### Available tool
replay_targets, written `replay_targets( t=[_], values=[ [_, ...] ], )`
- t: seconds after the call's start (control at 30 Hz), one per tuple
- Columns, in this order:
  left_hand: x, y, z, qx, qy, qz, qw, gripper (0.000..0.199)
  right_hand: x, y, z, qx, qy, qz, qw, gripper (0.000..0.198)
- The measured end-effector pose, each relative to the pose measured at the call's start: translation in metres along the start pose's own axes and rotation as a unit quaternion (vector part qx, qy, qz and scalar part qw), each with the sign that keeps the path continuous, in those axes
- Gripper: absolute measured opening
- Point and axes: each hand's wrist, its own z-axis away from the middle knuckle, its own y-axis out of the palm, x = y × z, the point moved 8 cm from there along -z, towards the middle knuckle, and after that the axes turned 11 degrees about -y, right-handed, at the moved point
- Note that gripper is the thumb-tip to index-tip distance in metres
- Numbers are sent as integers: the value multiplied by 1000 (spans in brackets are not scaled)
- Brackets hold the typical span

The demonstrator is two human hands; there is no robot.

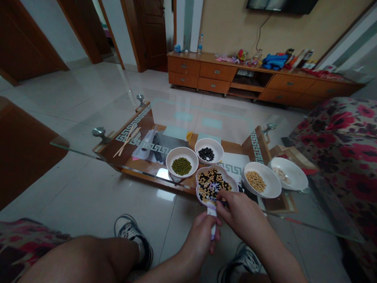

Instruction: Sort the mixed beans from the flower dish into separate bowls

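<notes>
My left hand [201,232] is closed round the white handle of a flower-shaped, purple-rimmed scoop [235,185] at the table's front edge. Mixed yellow and black beans [212,181] fill the scoop. My right hand [234,207] reaches over its near right side, thumb and fingertips pinched together at the beans; what they grip is too small to make out. Behind the scoop stand a white bowl of green beans [181,166] and another with black beans [206,154]. To the right, one white bowl holds yellow beans [255,182], beside a bowl with pale pieces [281,175].
Everything stands on a glass-topped table [79,151] with a wooden lower shelf. Chopsticks [126,142] and papers [146,145] lie at its left. A flowered sofa [355,151] is on the right. Beyond is a long wooden cabinet [214,76] with clutter on top.
</notes>
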Motion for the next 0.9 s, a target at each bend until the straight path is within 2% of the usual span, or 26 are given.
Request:
replay_targets(
  t=[0.33, 0.53, 0.7, 0.9],
  values=[
    [2, -1, -3, -10, -8, -18, 1000, 25, 3, -10, 1, -15, -9, -4, 1000, 19],
    [2, -1, -2, -7, -12, -13, 1000, 31, -15, -31, 7, -95, -1, -15, 995, 24],
    [4, -2, -3, -11, -17, -9, 1000, 35, -47, -60, 23, -179, 93, 38, 979, 26],
    [4, -2, -2, -7, -17, -10, 1000, 36, -73, -87, 49, -255, 220, 129, 933, 30]
  ],
)
